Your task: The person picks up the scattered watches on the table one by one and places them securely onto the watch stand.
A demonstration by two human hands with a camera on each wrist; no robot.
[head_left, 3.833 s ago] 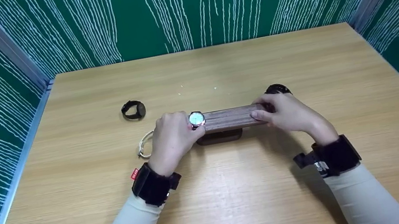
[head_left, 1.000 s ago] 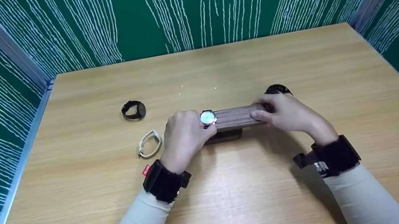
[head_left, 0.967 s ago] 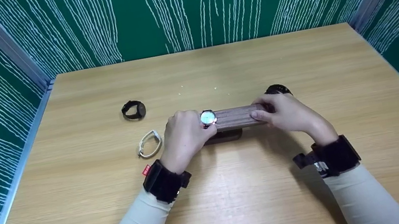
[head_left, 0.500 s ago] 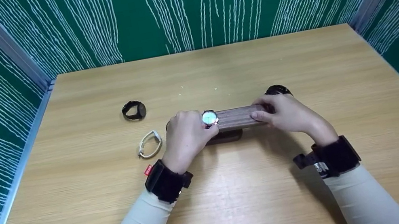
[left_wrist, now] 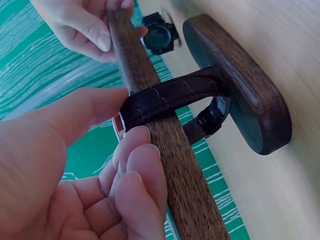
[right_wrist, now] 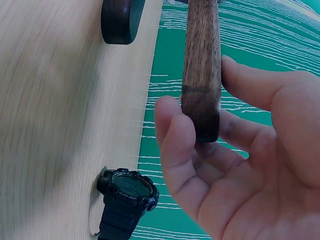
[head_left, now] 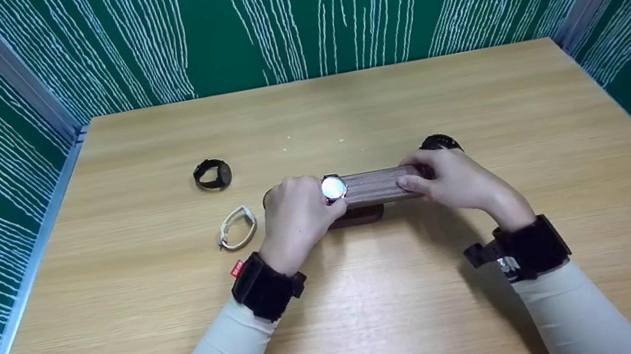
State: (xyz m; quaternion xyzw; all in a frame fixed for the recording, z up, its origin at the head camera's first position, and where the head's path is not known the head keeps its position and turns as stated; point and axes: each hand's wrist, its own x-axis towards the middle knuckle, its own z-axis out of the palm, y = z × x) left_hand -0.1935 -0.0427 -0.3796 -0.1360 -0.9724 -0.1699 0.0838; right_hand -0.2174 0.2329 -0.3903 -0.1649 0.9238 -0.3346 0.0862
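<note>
A dark wooden watch stand has a crossbar (head_left: 376, 187) set above a rounded base (left_wrist: 250, 95). Looped round this bar is a wristwatch (head_left: 333, 187) with a dark brown leather strap (left_wrist: 172, 97). My left hand (head_left: 296, 214) pinches the watch at its case, thumb on one side and fingertips on the other. The bar's left end is mostly behind that hand in the head view. At the opposite end, my right hand (head_left: 453, 182) holds the crossbar between thumb and fingers, its tip (right_wrist: 201, 120) showing in the right wrist view.
On the table (head_left: 355, 326), a black watch (head_left: 212, 174) lies at the back left, with a white-strapped watch (head_left: 237, 228) nearer the left hand. A black sports watch (right_wrist: 129, 190) lies just beyond the right hand. Green patterned panels (head_left: 299, 11) enclose the table.
My left hand has slid the watch rightward along the bar, mostly earlier and only slightly in the last second. The white-strapped watch has come fully into view. The right hand stays put.
</note>
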